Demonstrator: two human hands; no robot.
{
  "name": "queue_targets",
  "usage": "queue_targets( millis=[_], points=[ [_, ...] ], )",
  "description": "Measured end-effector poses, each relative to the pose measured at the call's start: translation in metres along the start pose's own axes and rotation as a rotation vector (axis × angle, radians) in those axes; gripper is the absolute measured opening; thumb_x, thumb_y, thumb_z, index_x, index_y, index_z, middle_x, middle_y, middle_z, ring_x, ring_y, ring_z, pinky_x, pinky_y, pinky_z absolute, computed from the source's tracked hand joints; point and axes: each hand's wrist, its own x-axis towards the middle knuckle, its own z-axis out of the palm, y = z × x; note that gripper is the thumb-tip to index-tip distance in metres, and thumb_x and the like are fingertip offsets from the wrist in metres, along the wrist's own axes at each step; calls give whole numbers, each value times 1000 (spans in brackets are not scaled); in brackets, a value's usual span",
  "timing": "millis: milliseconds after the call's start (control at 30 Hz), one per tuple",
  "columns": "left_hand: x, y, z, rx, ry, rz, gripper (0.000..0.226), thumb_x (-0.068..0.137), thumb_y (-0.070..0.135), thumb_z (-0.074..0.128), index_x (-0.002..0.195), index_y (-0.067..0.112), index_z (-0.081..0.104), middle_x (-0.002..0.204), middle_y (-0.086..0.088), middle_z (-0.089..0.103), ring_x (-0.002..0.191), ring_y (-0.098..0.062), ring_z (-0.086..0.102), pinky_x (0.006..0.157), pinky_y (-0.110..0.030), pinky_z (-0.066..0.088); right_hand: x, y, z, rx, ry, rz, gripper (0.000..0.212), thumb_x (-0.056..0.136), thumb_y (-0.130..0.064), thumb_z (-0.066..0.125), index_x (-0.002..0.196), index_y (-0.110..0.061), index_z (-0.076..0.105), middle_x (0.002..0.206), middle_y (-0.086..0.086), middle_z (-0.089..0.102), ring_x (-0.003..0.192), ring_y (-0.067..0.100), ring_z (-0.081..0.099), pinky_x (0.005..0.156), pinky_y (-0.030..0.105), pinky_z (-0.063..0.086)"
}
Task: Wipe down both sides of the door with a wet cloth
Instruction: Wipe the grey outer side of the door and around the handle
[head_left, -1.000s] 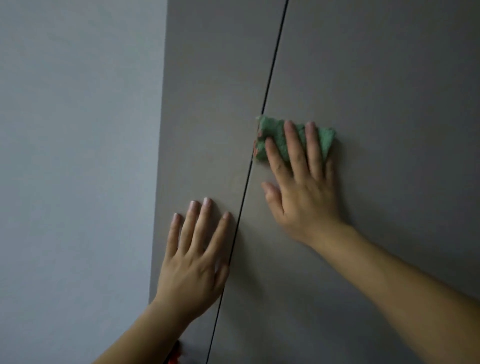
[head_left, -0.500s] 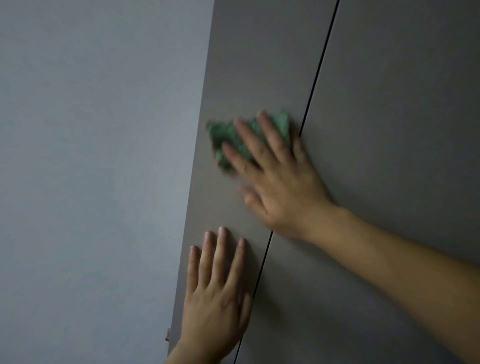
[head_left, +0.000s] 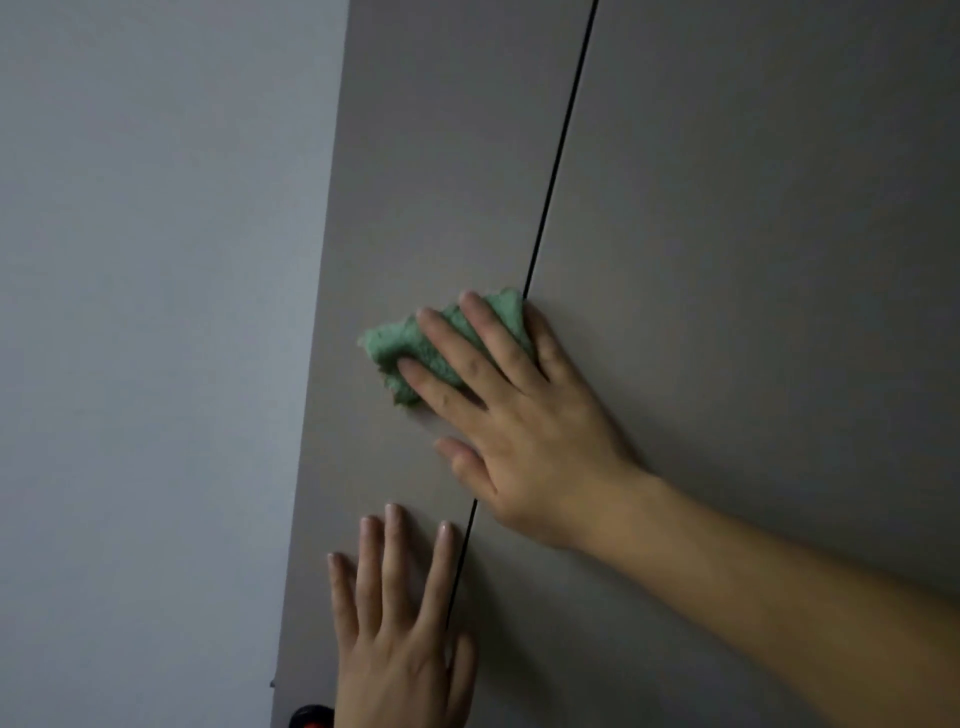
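The right hand (head_left: 524, 431) presses the green cloth (head_left: 395, 343) flat against the left door panel (head_left: 441, 182), fingers straight and slightly spread. The cloth's corner at its 2 o'clock reaches the dark seam (head_left: 561, 145). At 6 o'clock from the cloth, the left hand (head_left: 400, 649) lies flat on the same panel, fingers straight, holding nothing — the grey wall (head_left: 156, 312) is at 9 o'clock.

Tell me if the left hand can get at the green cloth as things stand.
Probably yes: the left hand lies flat on the same door panel below the green cloth, only bare surface between. The right hand covers most of it, though.
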Motion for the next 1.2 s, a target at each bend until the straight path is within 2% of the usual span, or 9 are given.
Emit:
queue_targets(
  millis=[133, 200, 333, 533, 667, 800, 933, 1100, 1200],
  points=[
    [-15, 24, 10, 33, -8, -16, 93, 73, 46, 52, 159, 18, 29, 165, -28, 24, 155, -44, 16, 114, -68, 24, -87, 9, 19, -29, -40, -51, 67, 101, -52, 40, 162, -27, 25, 171, 5, 10, 158, 32, 8, 124, 58, 18],
    [-17, 36, 13, 27, 8, -44, 90, 72, 46, 52, 155, 14, 36, 161, -30, 31, 153, -43, 18, 112, -66, 26, -87, 27, 20, -30, -1, -69, 66, 100, -51, 39, 161, -27, 29, 171, 5, 15, 158, 32, 11, 124, 58, 17],
    [-21, 64, 16, -16, 21, -125, 83, 77, 44, 50, 151, 8, 37, 157, -33, 35, 149, -43, 25, 111, -62, 26, -63, 48, 13, 2, 55, 87, 68, 100, -54, 32, 162, -27, 25, 171, 6, 12, 158, 33, 7, 124, 60, 12],
    [-34, 99, 41, -87, 118, -185, 80, 82, 48, 50, 149, 6, 43, 157, -34, 34, 149, -40, 26, 110, -57, 27, -160, -5, 66, -20, 93, -41, 69, 98, -52, 37, 160, -24, 32, 170, 9, 19, 157, 35, 15, 123, 60, 16],
    [-55, 106, 65, -71, 91, -158, 84, 78, 53, 49, 146, 5, 53, 156, -31, 38, 148, -40, 28, 107, -55, 29, -184, -11, 78, 4, 127, -32, 65, 101, -51, 32, 159, -23, 33, 169, 8, 21, 156, 35, 17, 122, 59, 14],
    [-67, 104, 75, -75, 104, -119, 81, 86, 53, 44, 155, 11, 42, 163, -25, 28, 151, -49, 25, 113, -55, 22, -115, -7, 52, 19, 76, 40, 69, 97, -56, 22, 160, -30, 28, 171, 6, 15, 158, 33, 8, 123, 58, 8],
    [-75, 93, 89, -123, 159, -90, 75, 99, 57, 22, 162, 31, -8, 170, -5, -23, 156, -23, -29, 124, -54, -17, -56, -22, 36, 14, -12, 109, 78, 88, -64, 8, 162, -39, 3, 171, -6, -12, 156, 21, -18, 123, 53, -9],
    [-89, 76, 103, -118, 245, -38, 68, 101, 52, 28, 164, 27, 21, 173, -6, 4, 160, -29, -6, 129, -52, 2, -141, -33, 72, -34, 48, 9, 81, 86, -68, 1, 161, -37, -1, 171, -7, -10, 156, 18, -18, 125, 47, -7],
    [-96, 70, 109, -54, 262, 8, 68, 98, 49, 36, 161, 22, 36, 170, -11, 21, 158, -37, 13, 123, -53, 12, -134, -35, 72, -12, 31, 55, 81, 86, -69, 4, 161, -40, 0, 171, -8, -10, 156, 17, -17, 123, 45, -8]
  ],
)
